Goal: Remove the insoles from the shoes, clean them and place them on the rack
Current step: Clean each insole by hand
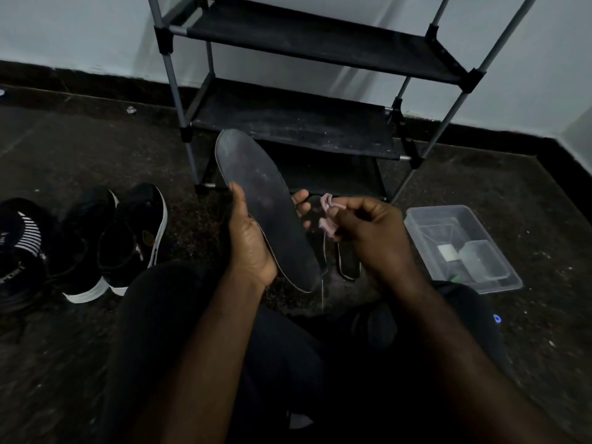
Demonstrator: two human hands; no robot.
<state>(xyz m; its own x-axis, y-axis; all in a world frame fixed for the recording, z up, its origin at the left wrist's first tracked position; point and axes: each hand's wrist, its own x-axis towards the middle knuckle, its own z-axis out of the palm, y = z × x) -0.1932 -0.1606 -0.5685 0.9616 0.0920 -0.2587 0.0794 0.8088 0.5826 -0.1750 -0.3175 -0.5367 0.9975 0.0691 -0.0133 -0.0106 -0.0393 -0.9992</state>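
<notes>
Before a black fabric-shelved metal shoe rack (288, 123), a dark grey flat insole (266, 213) is being gripped edgewise by the left hand (253, 245), while what seems a crumpled pink cloth (328, 219) is being pinched by the right hand (371, 238).

Pale blue-grey painted wall (80, 27) on the far side, black skirting band (80, 79) along its foot; dark speckled floor (96, 149), dim light.
</notes>
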